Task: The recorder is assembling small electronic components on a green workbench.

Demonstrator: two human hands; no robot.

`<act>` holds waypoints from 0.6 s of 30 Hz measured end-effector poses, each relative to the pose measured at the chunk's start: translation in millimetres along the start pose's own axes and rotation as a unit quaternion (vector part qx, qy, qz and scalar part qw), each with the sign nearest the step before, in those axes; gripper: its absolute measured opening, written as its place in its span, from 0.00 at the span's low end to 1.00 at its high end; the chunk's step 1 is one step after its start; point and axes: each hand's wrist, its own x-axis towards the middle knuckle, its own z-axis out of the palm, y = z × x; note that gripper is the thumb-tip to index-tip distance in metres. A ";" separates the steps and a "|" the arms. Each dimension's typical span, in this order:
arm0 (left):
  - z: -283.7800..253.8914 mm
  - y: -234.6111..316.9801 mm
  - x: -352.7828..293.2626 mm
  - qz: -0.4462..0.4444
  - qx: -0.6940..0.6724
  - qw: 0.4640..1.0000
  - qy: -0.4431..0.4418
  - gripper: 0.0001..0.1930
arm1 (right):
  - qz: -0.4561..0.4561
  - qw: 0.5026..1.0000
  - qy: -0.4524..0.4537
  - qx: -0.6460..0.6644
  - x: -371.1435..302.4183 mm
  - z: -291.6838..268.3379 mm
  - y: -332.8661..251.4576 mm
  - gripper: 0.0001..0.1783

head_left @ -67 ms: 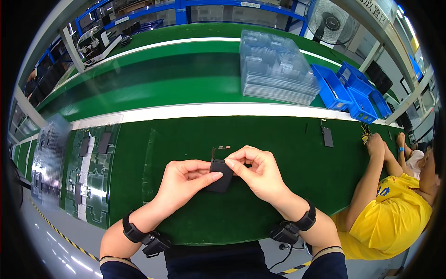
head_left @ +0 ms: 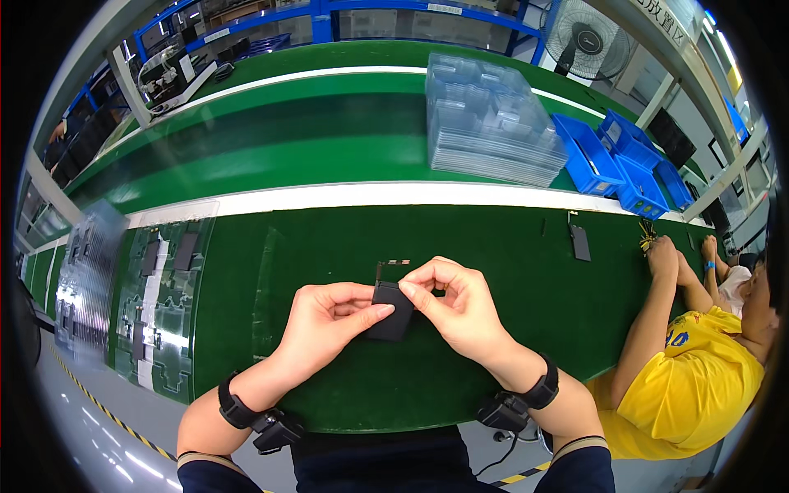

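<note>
A flat black phone battery (head_left: 391,319) is held up over the green mat in front of me, with a thin flex strip (head_left: 394,262) sticking up from its top left corner. My left hand (head_left: 333,316) closes on its left side, the thumb across its face. At the top right corner, the thumb and forefinger of my right hand (head_left: 456,304) pinch the battery's edge; whether a small piece sits between those fingertips cannot be made out. Another black battery (head_left: 581,243) lies on the mat to the right.
On the left stand a clear tray (head_left: 177,304) holding several black batteries and a stack of clear trays (head_left: 90,283). More clear trays (head_left: 493,131) are piled beyond the white ledge (head_left: 345,198), beside blue bins (head_left: 592,160). A co-worker in a yellow shirt (head_left: 690,386) sits at right.
</note>
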 end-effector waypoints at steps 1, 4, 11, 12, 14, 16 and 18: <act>-0.1 1.0 -2.0 0.004 -0.004 1.000 0.002 0.11 | -0.001 1.000 -0.003 0.002 -0.8 1.9 -0.3 0.05; 0.0 -2.1 -2.3 0.015 0.026 1.000 0.004 0.11 | 0.018 0.999 0.002 0.029 -2.3 7.1 -0.6 0.03; -6.4 2.1 -2.1 0.041 0.035 0.998 -0.029 0.10 | 0.057 0.998 -0.021 0.012 -4.4 2.1 -5.5 0.06; -11.6 10.9 -8.0 0.021 0.043 0.998 -0.031 0.10 | 0.059 0.997 -0.027 0.031 -5.5 3.8 -4.4 0.10; -30.5 17.6 -24.1 0.058 0.094 0.994 0.018 0.10 | 0.084 0.995 -0.023 0.057 -3.0 -1.1 -5.2 0.16; -59.1 28.8 -46.8 0.073 0.171 0.980 0.066 0.11 | 0.114 0.992 -0.013 0.052 -1.4 -8.2 -5.0 0.18; -98.5 40.2 -81.6 -0.015 0.221 0.956 0.192 0.14 | 0.153 0.986 -0.024 0.057 1.3 -8.5 -5.0 0.15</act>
